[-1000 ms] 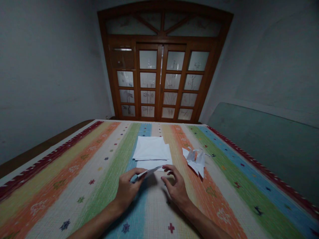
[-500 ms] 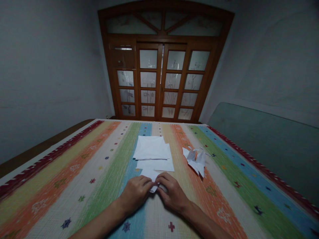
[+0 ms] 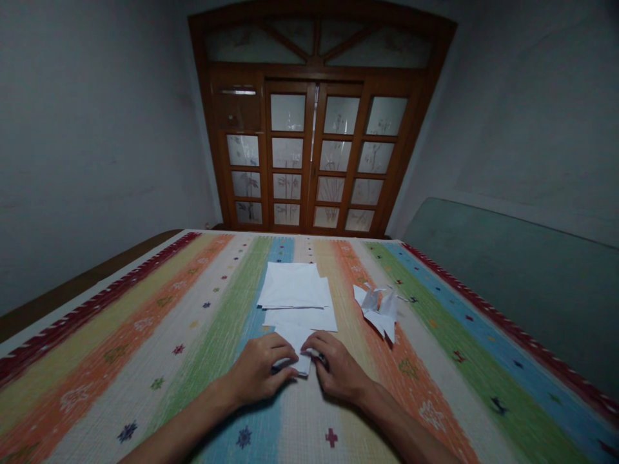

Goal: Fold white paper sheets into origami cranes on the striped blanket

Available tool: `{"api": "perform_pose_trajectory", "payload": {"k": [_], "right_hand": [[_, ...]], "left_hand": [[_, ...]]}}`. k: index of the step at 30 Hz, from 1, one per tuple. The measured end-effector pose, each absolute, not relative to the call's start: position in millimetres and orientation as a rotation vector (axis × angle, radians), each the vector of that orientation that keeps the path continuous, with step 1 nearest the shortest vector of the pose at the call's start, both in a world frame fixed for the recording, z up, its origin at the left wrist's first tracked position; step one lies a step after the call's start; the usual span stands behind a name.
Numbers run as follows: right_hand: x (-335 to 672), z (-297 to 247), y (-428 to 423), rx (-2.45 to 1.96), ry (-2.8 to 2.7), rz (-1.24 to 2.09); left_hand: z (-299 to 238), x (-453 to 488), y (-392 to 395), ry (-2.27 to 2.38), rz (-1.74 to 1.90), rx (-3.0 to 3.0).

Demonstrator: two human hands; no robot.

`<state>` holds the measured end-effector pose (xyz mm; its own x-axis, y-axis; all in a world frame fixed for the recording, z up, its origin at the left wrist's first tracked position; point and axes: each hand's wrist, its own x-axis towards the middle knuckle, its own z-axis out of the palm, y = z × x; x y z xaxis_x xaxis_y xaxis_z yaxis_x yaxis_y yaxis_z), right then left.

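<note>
A small folded sheet of white paper (image 3: 303, 365) lies on the striped tablecloth between my two hands. My left hand (image 3: 261, 367) grips its left side, thumb near the front edge and fingers curled over the far part. On the other side, my right hand (image 3: 338, 368) has bent fingers at the paper's right edge, the thumb tucked below. Part of the paper is hidden beneath the fingers. Just beyond it sits a stack of white paper sheets (image 3: 293, 285), slightly uneven.
Folded white paper figures (image 3: 380, 310), pointed like origami birds, stand to the right of the stack. The striped tablecloth (image 3: 213, 361) covers the table. A greenish panel (image 3: 503, 270) runs along the right side, and a wooden glazed door (image 3: 312, 154) is behind the table.
My hands have drawn slightly apart, and more of the folded paper shows between them. My left thumb has come down to the paper's near edge. The stack and figures stay put.
</note>
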<state>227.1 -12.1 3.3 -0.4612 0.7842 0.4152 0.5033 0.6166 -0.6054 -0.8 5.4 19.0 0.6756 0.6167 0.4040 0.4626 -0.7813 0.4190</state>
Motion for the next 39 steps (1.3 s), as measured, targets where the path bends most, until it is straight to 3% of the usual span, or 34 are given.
{"api": "perform_pose_trajectory", "payload": {"k": [15, 39], "right_hand": [[226.5, 1.0, -7.2, -1.039, -2.058, 0.534], [221.7, -1.1, 6.7, -1.149, -1.867, 0.727]], "left_hand": [[10.1, -1.4, 6.7, 0.945, 0.665, 2.913], [16.9, 5.5, 13.1, 1.247, 0.738, 2.495]]}}
